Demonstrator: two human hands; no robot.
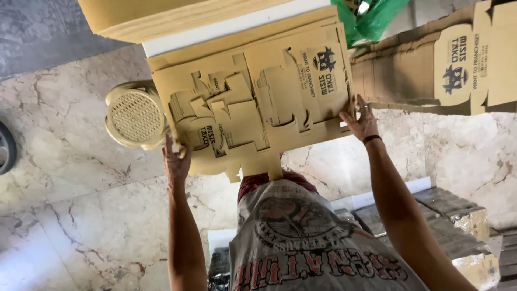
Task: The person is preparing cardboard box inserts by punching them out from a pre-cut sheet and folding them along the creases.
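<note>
I look down past my grey printed shirt at a stack of flat, die-cut brown cardboard blanks [253,102] with dark blue printing. My left hand [175,161] grips the stack's lower left corner, fingers curled over its edge. At the right edge, my right hand [360,121], wearing a ring and a dark wristband, holds the stack with the thumb on top. The stack is between both hands, in front of my chest. Whether it rests on something beneath is hidden.
A beige plastic stool [134,116] stands just left of the stack on the marble floor [70,178]. More printed cardboard blanks [431,70] lie at the upper right, beside a green plastic bag [371,19]. Foil-wrapped bundles [458,226] sit at the lower right. Part of a dark wheel [5,148] shows at the left edge.
</note>
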